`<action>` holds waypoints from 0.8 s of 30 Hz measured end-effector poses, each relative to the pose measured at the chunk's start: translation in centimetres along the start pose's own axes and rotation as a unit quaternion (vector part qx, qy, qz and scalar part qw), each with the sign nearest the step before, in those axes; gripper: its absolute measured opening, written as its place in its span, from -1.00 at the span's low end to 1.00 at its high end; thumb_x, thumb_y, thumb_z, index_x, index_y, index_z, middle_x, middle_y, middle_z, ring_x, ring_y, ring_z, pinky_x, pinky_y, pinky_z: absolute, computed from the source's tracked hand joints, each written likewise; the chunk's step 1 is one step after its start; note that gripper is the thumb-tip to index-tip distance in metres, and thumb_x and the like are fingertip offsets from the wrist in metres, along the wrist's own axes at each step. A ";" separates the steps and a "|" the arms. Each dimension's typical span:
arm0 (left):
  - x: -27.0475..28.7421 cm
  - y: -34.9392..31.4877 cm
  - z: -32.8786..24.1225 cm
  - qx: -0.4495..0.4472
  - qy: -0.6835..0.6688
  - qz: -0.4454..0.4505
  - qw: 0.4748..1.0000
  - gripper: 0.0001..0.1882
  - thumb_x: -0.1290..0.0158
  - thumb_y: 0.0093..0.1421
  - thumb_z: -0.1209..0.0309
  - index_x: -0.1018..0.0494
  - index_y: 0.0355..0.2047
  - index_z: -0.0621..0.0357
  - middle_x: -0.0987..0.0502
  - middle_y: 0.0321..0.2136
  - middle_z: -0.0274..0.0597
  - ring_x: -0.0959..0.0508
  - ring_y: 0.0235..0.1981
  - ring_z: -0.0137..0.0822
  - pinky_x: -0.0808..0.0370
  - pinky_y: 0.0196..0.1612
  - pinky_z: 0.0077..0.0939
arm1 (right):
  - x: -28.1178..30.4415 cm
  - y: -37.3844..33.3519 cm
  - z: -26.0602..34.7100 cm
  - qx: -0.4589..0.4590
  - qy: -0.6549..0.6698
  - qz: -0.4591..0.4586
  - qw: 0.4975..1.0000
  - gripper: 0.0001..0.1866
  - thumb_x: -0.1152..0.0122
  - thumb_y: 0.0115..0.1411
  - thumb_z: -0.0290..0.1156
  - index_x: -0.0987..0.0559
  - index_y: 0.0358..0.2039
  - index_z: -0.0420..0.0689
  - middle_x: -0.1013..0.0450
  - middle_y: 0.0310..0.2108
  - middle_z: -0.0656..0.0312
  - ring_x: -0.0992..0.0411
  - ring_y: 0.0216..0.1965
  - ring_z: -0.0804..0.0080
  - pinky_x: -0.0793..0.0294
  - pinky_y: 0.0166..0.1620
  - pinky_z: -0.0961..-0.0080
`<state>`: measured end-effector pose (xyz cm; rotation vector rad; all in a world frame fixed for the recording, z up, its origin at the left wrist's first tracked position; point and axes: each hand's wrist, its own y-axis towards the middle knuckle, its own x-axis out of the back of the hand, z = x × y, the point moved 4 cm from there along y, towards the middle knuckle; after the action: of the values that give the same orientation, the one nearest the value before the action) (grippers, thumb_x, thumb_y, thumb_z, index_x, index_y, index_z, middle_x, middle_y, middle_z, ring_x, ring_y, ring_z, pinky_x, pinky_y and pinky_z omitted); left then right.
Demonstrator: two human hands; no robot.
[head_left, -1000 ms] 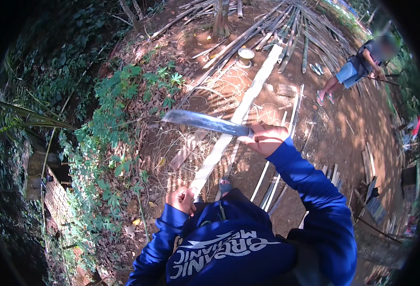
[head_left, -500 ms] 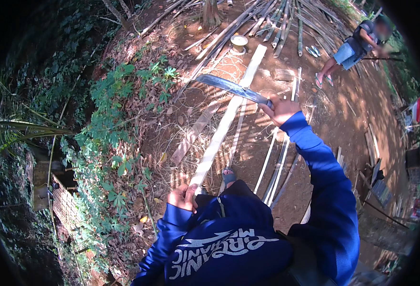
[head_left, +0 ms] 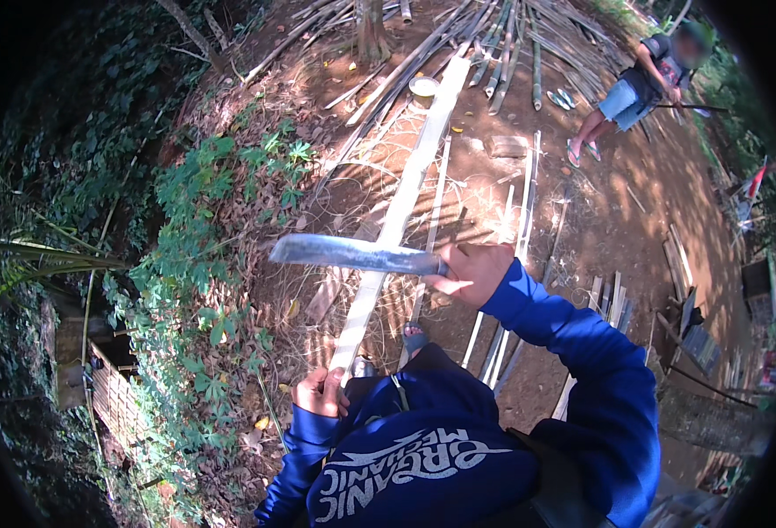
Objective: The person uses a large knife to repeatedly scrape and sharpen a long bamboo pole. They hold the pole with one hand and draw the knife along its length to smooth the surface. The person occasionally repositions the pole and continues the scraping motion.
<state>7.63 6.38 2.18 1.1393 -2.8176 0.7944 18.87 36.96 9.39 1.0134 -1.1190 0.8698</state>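
Note:
A long, flat, pale strip of split bamboo (head_left: 414, 180) slants from near my body to the far middle. My left hand (head_left: 319, 392) is closed around its near end, beside my lap. In my right hand (head_left: 476, 270), a machete (head_left: 344, 253) is gripped by its handle, which the fingers mostly hide. Its broad grey blade points left and crosses over the strip, about midway along it. I cannot tell whether the blade touches the strip. A sandalled foot (head_left: 414, 335) shows just beyond my lap.
Narrow bamboo slats (head_left: 526, 198) lie on the brown soil to the right, with a wood block (head_left: 508, 146) nearby. Bamboo poles (head_left: 538, 57) and a pale bucket (head_left: 423, 87) are farther off. Another person (head_left: 634, 92) stands at far right holding a dark long tool. Green plants (head_left: 199, 198) border the left.
My right hand has drawn the machete nearer and leftward, so the blade lies lower across the strip and more level. The view has shifted slightly; my left hand keeps its grip.

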 end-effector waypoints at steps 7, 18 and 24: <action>-1.6 -0.2 -0.5 -0.002 -0.037 0.037 0.999 -0.65 0.03 0.31 0.23 -0.43 -0.47 0.29 -0.41 -0.79 -0.23 -0.38 -0.83 -0.50 -0.26 -0.77 -0.64 | 4.6 4.2 -9.8 -0.180 -0.139 -0.070 0.971 -0.53 -0.08 0.18 0.11 -0.46 -0.44 -0.11 -0.50 -0.62 0.04 -0.51 -0.56 0.09 -0.45 -0.51 0.16; 1.5 -1.6 6.2 0.024 -0.085 0.050 0.995 -0.65 -0.01 0.29 0.27 -0.37 -0.55 0.26 -0.42 -0.80 -0.21 -0.45 -0.80 -0.48 -0.30 -0.78 -0.62 | 6.8 8.4 -17.7 -0.243 -0.127 -0.040 0.961 -0.40 0.08 0.20 0.24 -0.51 -0.35 -0.13 -0.52 -0.51 -0.04 -0.53 -0.38 -0.06 -0.50 -0.29 0.03; 1.0 1.1 6.0 -0.004 0.017 0.011 1.000 -0.71 -0.03 0.28 0.31 -0.43 -0.52 0.26 -0.48 -0.75 -0.22 -0.45 -0.78 -0.51 -0.35 -0.70 -0.60 | 5.3 5.7 -17.6 -0.115 -0.309 -0.133 0.935 -0.58 0.02 0.26 0.07 -0.54 -0.23 -0.03 -0.52 -0.45 0.00 -0.52 -0.38 -0.05 -0.51 -0.39 0.16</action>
<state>7.30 3.69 -3.34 1.0857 -2.8086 0.7939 19.94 55.68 13.52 1.2420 -1.5196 0.1833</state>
